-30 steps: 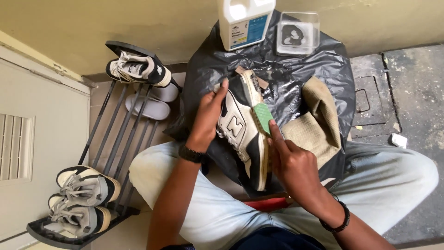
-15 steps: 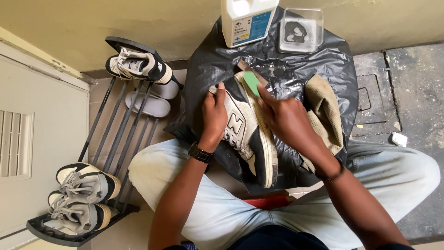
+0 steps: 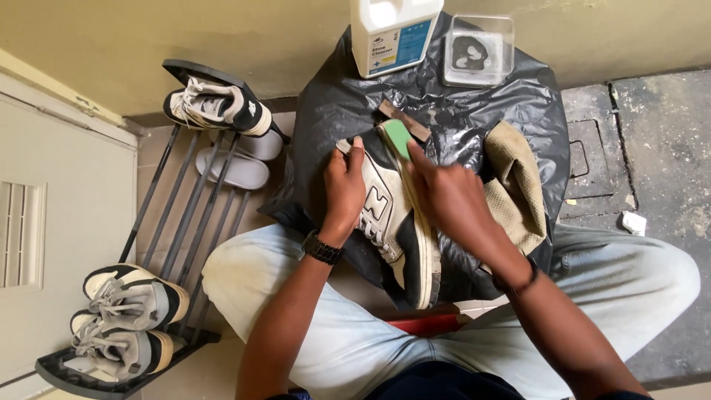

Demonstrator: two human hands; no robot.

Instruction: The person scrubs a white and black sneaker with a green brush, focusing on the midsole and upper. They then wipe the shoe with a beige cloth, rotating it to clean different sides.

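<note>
While the left hand (image 3: 345,185) grips the sneaker (image 3: 392,222) by its toe side on the black bag (image 3: 333,111) over the lap, the right hand (image 3: 444,196) pinches a green sponge (image 3: 398,138) against its sole. Near the bag's right edge lies a tan cloth (image 3: 518,185); a white jug (image 3: 392,33) stands at its top edge.

I see a black-and-cream sneaker (image 3: 392,230) lying on its side across the lap, with a green sponge (image 3: 398,138) pressed at its toe.
</note>
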